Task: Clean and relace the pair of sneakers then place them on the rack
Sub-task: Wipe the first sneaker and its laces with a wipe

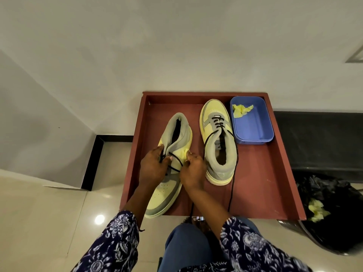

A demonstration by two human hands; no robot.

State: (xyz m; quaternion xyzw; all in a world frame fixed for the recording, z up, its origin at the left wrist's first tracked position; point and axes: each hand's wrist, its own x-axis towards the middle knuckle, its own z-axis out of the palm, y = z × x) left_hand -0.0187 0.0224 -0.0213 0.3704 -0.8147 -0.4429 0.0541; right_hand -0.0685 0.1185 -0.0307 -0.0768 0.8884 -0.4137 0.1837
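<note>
My left hand point(152, 167) pinches the thin black shoelace point(175, 159) at the tongue of the left grey and pale-yellow sneaker point(167, 185), its toe pointing near. My right hand point(193, 169) grips the same lace just beside it. The matching right sneaker point(218, 142), partly laced, stands toe far on the reddish-brown wooden tray point(261, 185), touching a blue plastic tub point(253, 124) holding a crumpled yellow cloth point(241, 110). Its loose lace ends point(232, 185) trail toward me
</note>
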